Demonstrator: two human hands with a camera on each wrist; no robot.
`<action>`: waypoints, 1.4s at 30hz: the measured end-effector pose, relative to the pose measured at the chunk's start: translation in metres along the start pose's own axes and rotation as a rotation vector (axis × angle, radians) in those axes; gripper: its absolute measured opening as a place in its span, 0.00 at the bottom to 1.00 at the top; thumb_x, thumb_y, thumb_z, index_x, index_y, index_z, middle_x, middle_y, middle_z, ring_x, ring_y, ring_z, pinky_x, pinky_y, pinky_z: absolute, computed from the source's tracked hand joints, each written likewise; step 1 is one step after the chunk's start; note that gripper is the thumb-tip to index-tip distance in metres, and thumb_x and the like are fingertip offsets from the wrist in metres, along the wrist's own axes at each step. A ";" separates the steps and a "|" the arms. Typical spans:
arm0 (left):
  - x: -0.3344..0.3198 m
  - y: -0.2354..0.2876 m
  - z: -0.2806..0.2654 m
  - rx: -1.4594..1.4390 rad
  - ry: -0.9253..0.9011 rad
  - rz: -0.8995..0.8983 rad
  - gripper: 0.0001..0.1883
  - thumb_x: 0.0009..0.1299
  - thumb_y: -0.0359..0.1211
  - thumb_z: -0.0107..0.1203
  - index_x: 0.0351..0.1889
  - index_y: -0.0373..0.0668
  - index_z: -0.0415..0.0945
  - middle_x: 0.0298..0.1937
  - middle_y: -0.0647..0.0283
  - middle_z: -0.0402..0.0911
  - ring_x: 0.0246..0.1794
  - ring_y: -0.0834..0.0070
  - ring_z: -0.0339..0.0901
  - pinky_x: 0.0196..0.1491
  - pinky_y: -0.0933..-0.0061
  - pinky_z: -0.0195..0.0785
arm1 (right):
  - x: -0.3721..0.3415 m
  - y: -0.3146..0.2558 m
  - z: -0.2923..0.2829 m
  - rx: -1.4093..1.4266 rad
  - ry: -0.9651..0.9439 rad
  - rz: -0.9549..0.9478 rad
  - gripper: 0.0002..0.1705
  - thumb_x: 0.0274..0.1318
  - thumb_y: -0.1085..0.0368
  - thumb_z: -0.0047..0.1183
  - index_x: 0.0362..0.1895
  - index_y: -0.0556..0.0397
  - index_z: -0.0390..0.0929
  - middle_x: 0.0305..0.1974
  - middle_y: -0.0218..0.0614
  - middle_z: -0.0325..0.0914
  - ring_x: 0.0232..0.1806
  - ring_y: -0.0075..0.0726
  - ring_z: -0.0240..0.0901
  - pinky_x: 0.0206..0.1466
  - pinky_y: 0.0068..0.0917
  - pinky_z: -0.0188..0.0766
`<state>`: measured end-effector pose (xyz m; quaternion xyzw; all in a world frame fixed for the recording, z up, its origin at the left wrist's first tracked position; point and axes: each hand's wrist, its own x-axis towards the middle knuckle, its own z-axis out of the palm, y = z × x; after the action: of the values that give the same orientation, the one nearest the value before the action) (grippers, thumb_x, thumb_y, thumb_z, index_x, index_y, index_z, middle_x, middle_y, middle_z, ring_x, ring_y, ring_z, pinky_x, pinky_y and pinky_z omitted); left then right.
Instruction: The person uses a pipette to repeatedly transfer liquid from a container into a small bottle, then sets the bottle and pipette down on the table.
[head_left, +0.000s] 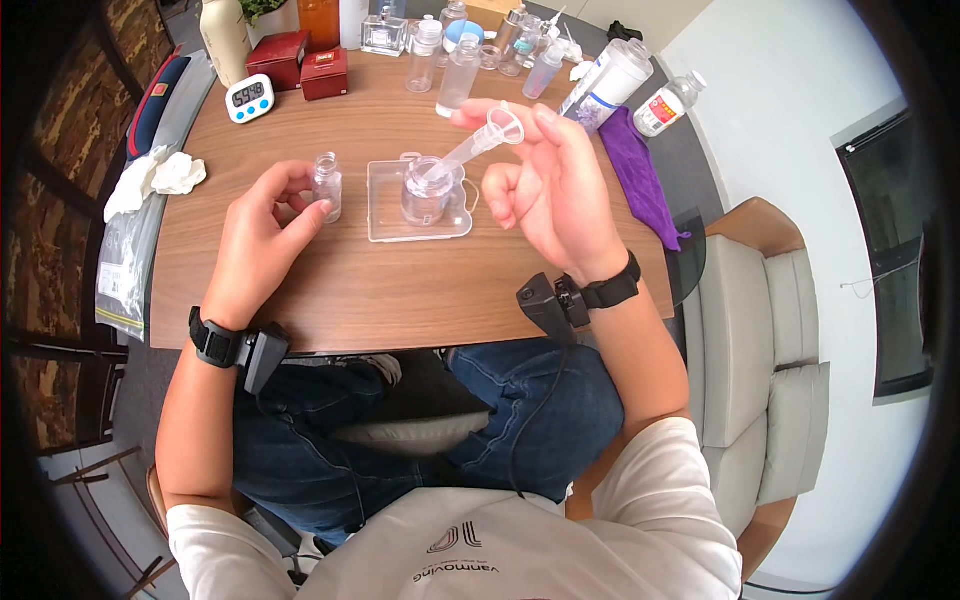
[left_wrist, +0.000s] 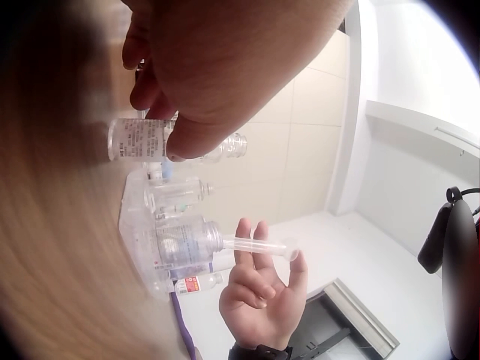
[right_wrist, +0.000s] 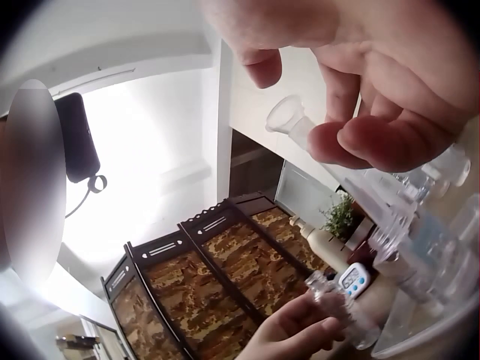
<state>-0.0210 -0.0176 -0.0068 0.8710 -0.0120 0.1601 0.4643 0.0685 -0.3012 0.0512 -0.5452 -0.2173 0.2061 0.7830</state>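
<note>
My left hand [head_left: 262,222] grips a small clear bottle [head_left: 328,178] upright between thumb and fingers at the table's left. Printed text shows on the bottle's side in the left wrist view. Beside it a wide clear jar [head_left: 425,205] stands in a shallow clear plastic box [head_left: 392,234]. From the jar's mouth a clear tube with a flared, funnel-like top [head_left: 468,150] leans to the right. Around this top hovers my right hand [head_left: 562,195], its fingers loosely bent and the thumb apart from the tube in the right wrist view.
Several clear bottles [head_left: 460,75] crowd the table's back. A timer [head_left: 249,98] and dark red boxes [head_left: 325,74] stand back left, with crumpled tissue [head_left: 178,172] at the left edge. A purple cloth [head_left: 640,185] and a labelled bottle [head_left: 668,106] are at the right.
</note>
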 end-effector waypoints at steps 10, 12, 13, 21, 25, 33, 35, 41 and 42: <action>0.001 -0.005 0.003 -0.013 0.001 -0.020 0.19 0.70 0.30 0.65 0.57 0.34 0.77 0.43 0.63 0.85 0.40 0.78 0.77 0.44 0.73 0.75 | 0.014 0.012 0.008 -0.009 -0.071 0.066 0.22 0.77 0.50 0.38 0.47 0.56 0.75 0.46 0.40 0.78 0.31 0.26 0.74 0.27 0.21 0.65; 0.001 -0.003 0.004 -0.017 0.005 -0.020 0.19 0.70 0.30 0.65 0.57 0.34 0.77 0.43 0.63 0.84 0.39 0.79 0.76 0.44 0.74 0.75 | 0.016 0.013 0.008 0.008 -0.062 0.054 0.21 0.77 0.51 0.37 0.45 0.55 0.74 0.44 0.39 0.77 0.30 0.25 0.74 0.26 0.21 0.65; 0.001 0.000 0.003 -0.008 -0.019 -0.030 0.20 0.70 0.29 0.65 0.58 0.33 0.77 0.45 0.64 0.84 0.40 0.80 0.75 0.44 0.75 0.73 | 0.018 0.014 0.007 0.004 -0.061 0.052 0.20 0.76 0.52 0.36 0.43 0.55 0.74 0.42 0.38 0.77 0.29 0.24 0.71 0.26 0.20 0.63; 0.000 0.007 0.004 0.024 -0.065 -0.030 0.21 0.70 0.28 0.65 0.60 0.33 0.77 0.46 0.65 0.83 0.39 0.82 0.73 0.46 0.77 0.73 | 0.021 0.014 0.011 -0.041 -0.034 0.025 0.18 0.75 0.55 0.34 0.41 0.54 0.72 0.40 0.37 0.76 0.25 0.20 0.61 0.25 0.20 0.59; -0.001 0.011 0.005 0.052 -0.034 0.036 0.20 0.68 0.29 0.66 0.57 0.34 0.78 0.45 0.64 0.83 0.40 0.78 0.74 0.47 0.74 0.73 | 0.008 -0.003 0.001 0.063 -0.030 -0.074 0.19 0.75 0.55 0.32 0.42 0.53 0.72 0.39 0.38 0.76 0.24 0.21 0.57 0.24 0.20 0.57; 0.002 0.027 0.011 0.230 -0.012 0.309 0.18 0.64 0.28 0.65 0.53 0.38 0.81 0.44 0.59 0.84 0.41 0.66 0.75 0.47 0.66 0.73 | -0.017 -0.033 -0.026 0.220 -0.030 -0.234 0.20 0.74 0.50 0.30 0.40 0.49 0.69 0.43 0.38 0.74 0.26 0.26 0.57 0.27 0.22 0.56; 0.003 0.030 0.014 0.307 -0.002 0.395 0.18 0.63 0.28 0.66 0.52 0.39 0.82 0.43 0.58 0.84 0.42 0.62 0.76 0.48 0.62 0.72 | -0.016 -0.034 -0.029 0.270 -0.059 -0.262 0.19 0.74 0.51 0.30 0.40 0.49 0.69 0.44 0.38 0.73 0.26 0.27 0.58 0.27 0.23 0.57; 0.005 0.038 0.022 0.357 0.013 0.400 0.17 0.63 0.32 0.65 0.51 0.43 0.82 0.42 0.60 0.85 0.45 0.58 0.78 0.53 0.58 0.70 | -0.016 -0.033 -0.028 0.353 -0.120 -0.289 0.19 0.72 0.50 0.33 0.39 0.48 0.70 0.43 0.36 0.72 0.24 0.26 0.56 0.27 0.24 0.57; 0.004 0.039 0.023 0.361 0.008 0.400 0.17 0.63 0.32 0.65 0.51 0.43 0.82 0.42 0.60 0.85 0.45 0.58 0.78 0.53 0.58 0.70 | -0.015 -0.031 -0.027 0.364 -0.141 -0.266 0.19 0.73 0.50 0.32 0.40 0.48 0.70 0.43 0.36 0.73 0.24 0.27 0.57 0.28 0.24 0.57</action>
<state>-0.0174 -0.0577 0.0139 0.9194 -0.1530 0.2515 0.2607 0.0741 -0.3402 0.0706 -0.3458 -0.3008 0.1743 0.8715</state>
